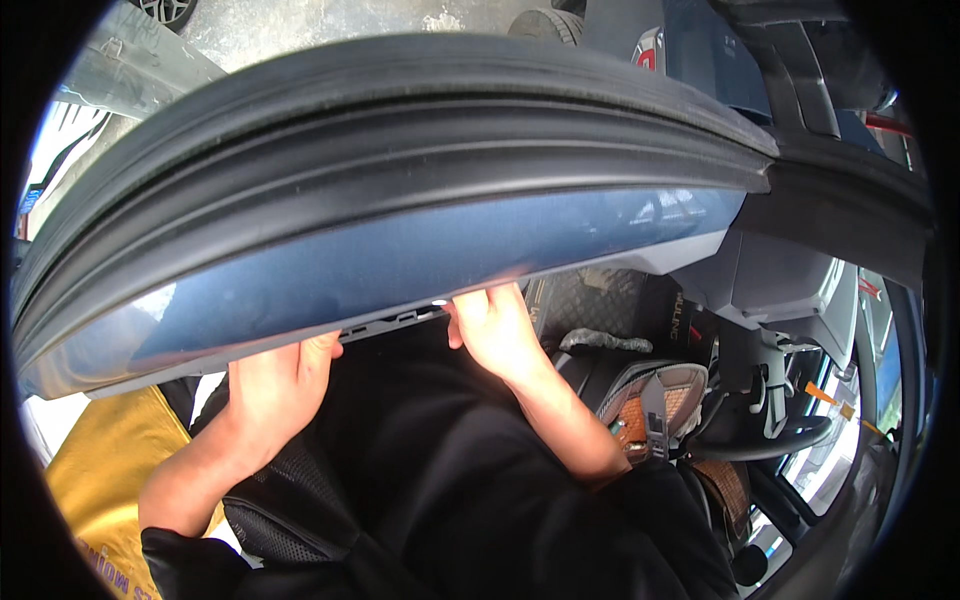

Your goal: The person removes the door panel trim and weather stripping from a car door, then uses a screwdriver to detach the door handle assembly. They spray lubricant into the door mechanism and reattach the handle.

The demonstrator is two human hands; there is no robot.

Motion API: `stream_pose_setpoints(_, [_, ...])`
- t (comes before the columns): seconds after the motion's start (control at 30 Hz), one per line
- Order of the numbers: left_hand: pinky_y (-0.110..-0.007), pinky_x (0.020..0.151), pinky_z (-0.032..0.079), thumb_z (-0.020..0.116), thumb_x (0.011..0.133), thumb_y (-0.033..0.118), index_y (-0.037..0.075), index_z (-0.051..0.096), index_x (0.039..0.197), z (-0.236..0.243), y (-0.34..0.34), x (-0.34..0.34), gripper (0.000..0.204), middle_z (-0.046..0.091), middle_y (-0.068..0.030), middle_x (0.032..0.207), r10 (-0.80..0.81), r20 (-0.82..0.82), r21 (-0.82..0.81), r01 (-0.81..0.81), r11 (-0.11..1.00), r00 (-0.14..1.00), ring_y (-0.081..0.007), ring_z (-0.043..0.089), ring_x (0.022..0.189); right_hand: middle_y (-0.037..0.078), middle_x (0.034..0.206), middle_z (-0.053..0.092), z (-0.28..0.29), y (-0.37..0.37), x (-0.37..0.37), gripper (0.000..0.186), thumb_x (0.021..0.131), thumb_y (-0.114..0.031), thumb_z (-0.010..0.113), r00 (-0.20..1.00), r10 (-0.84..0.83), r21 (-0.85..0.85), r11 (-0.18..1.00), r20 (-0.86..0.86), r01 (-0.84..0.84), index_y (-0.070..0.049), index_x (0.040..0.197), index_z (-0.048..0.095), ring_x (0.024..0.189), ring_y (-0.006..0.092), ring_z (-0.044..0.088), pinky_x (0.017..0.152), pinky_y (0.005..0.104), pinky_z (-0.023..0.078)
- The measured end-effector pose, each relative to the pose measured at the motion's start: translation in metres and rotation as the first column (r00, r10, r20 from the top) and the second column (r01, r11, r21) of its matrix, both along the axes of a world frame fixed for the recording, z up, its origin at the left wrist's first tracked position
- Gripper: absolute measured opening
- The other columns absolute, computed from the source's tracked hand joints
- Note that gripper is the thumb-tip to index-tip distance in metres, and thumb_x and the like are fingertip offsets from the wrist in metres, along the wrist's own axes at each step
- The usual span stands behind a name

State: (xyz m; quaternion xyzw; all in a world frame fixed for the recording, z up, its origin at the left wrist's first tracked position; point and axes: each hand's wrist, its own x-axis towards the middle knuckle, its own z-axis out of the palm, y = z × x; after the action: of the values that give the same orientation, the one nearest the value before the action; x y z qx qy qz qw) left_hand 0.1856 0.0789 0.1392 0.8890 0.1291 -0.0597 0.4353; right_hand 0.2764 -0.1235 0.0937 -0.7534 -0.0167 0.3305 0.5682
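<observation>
A curved blue panel point(380, 255) stretches across the middle, with ridged black rubber trim point(420, 150) above it and a grey lower edge. My left hand point(275, 390) grips the lower edge left of centre, fingertips tucked out of sight. Right of centre, my right hand point(495, 340) holds the same edge, fingers bent up behind it and partly hidden. Between the hands, a grey strip with slots point(390, 322) shows just under the panel.
Below me are my black clothing and a yellow cover point(85, 480) at left. A car's seat point(660, 395), steering wheel point(815, 440) and grey trim point(780, 280) fill the right. Beyond the panel lie a concrete floor point(300, 25), tyres point(545, 25) and blue bodywork point(705, 60).
</observation>
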Motion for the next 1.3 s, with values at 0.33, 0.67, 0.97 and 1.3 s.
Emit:
stream_pose_setpoints(0.33, [-0.028,0.057,0.051,0.047,0.102,0.026,-0.003,0.059,0.099,0.002,-0.006,0.005,0.032,0.058,-0.0059,0.066,0.040,-0.108,-0.255,-0.066,0.965,0.993,-0.0135,0.060,0.059,0.004,0.066,0.049,0.008,-0.003,0.000,0.042,0.099,-0.041,0.045,0.994,-0.069,-0.005,0.998,-0.089,0.069,0.000,0.101,0.052,0.051,0.0087,0.046,0.045,0.0264,0.048])
stream_pose_setpoints(0.67, [-0.029,0.063,0.054,0.043,0.103,0.033,-0.004,0.059,0.106,0.000,0.009,0.006,0.040,0.065,-0.0106,0.075,-0.078,-0.048,-0.423,0.051,0.905,0.996,-0.0157,0.066,0.067,0.004,0.060,0.045,-0.005,0.004,-0.013,0.055,0.100,-0.053,0.036,0.966,-0.260,0.114,0.960,0.010,0.257,-0.003,0.081,0.047,0.043,0.0108,0.039,0.041,0.0276,0.045])
stream_pose_setpoints(0.97, [-0.033,0.061,0.054,0.045,0.102,0.026,-0.003,0.060,0.107,0.001,0.003,-0.002,0.032,0.065,-0.0110,0.073,-0.015,0.036,-0.318,0.025,0.948,0.999,-0.0187,0.068,0.063,0.008,0.070,0.053,-0.014,0.002,-0.034,0.041,0.102,-0.045,0.039,0.943,-0.310,0.240,0.913,-0.118,0.330,-0.006,0.110,0.047,0.047,0.0103,0.040,0.042,0.0283,0.045])
stream_pose_setpoints(1.3, [-0.034,0.081,0.051,0.061,0.094,0.033,0.000,0.061,0.119,-0.027,0.011,-0.019,0.041,0.070,-0.0142,0.098,0.010,0.092,-0.450,0.032,0.892,0.996,-0.0191,0.066,0.092,0.017,0.096,0.067,0.014,0.034,-0.061,0.032,0.088,-0.028,0.066,0.871,0.188,-0.083,0.982,0.454,-0.169,0.001,0.100,0.062,0.081,0.0270,0.067,0.071,0.0357,0.052])
